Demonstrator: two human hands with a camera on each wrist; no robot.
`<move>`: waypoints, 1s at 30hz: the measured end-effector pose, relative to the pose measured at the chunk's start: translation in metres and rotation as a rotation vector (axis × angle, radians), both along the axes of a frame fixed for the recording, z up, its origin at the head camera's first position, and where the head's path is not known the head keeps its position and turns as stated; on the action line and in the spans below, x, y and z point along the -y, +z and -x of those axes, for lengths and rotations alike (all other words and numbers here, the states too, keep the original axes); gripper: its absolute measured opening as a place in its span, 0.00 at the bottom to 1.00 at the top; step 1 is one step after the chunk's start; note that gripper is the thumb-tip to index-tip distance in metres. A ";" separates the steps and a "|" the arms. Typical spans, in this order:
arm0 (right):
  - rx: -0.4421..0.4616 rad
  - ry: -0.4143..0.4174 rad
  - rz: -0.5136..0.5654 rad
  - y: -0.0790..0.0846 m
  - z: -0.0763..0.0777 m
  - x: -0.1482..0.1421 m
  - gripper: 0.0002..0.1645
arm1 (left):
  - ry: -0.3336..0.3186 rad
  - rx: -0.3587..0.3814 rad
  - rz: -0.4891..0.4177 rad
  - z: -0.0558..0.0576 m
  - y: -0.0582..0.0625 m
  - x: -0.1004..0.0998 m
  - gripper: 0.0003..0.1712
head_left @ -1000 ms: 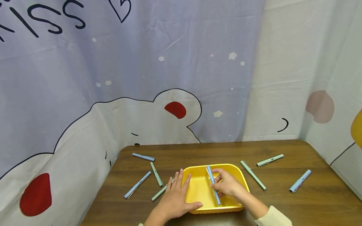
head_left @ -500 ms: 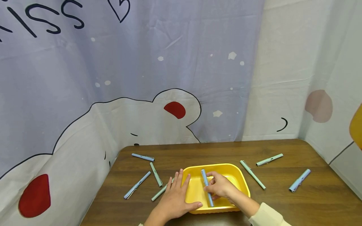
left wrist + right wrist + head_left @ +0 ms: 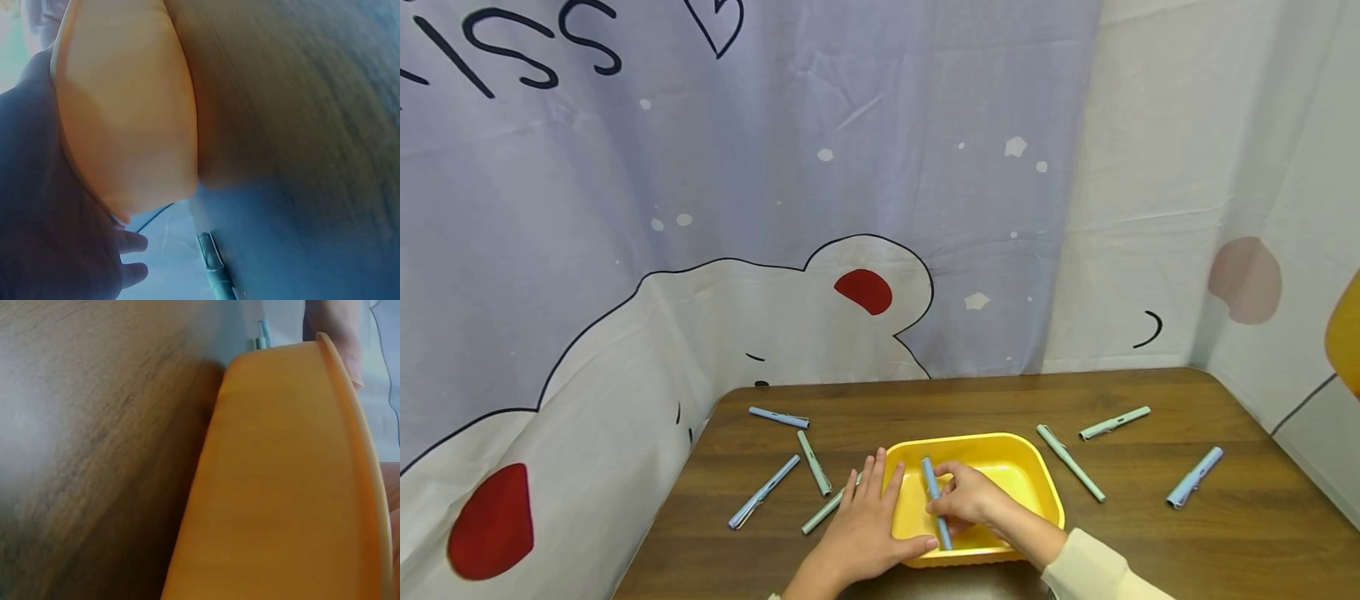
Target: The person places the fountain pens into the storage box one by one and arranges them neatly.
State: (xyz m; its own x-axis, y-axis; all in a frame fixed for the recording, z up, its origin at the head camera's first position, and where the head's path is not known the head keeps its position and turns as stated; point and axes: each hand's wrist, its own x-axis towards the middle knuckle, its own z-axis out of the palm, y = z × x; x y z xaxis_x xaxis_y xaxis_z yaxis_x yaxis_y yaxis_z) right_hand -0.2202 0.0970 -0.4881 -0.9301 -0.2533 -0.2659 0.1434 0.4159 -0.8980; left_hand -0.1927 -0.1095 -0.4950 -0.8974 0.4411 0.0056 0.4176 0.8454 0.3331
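Note:
A yellow plastic tray [image 3: 1051, 479] sits on the wooden table. Over its left rim lies my left hand [image 3: 867, 527], fingers straight and spread, thumb along the front rim. My right hand [image 3: 967, 497] reaches inside and pinches a light blue pen [image 3: 929, 477] between thumb and fingers. The pen slants along the tray's left part, its clip end toward the back. In the left wrist view the left hand [image 3: 44, 187] covers the side of the tray [image 3: 128, 106]. The outer wall of the tray [image 3: 281, 469] hides most of the right hand in the right wrist view.
Left of the tray lie blue pens [image 3: 765, 492] and green pens [image 3: 814, 463], one green pen [image 3: 824, 510] partly under the left hand. On the right are two green pens [image 3: 1071, 463] and a blue pen [image 3: 1195, 478]. A printed curtain [image 3: 970, 208] hangs behind the table.
My right hand has moved left and slightly toward the front inside the tray, carrying the blue pen toward the tray's left side. The left hand has stayed in place.

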 end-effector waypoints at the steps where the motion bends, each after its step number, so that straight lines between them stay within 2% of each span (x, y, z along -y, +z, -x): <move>1: -0.001 0.002 -0.004 -0.001 0.000 0.002 0.36 | 0.000 0.001 -0.001 0.000 0.000 0.000 0.64; 10: -0.010 0.022 -0.025 -0.007 0.000 0.015 0.34 | -0.006 -0.007 -0.008 0.000 -0.001 0.000 0.64; 17: -0.046 0.036 -0.109 -0.005 0.002 0.023 0.34 | -0.008 -0.014 -0.004 0.000 -0.002 0.001 0.64; 24: -0.067 0.057 -0.145 -0.007 0.005 0.029 0.37 | -0.008 -0.014 -0.015 0.001 -0.005 0.001 0.64; 30: -0.068 0.081 -0.177 -0.008 0.006 0.030 0.40 | -0.006 -0.014 -0.012 0.001 -0.003 0.001 0.63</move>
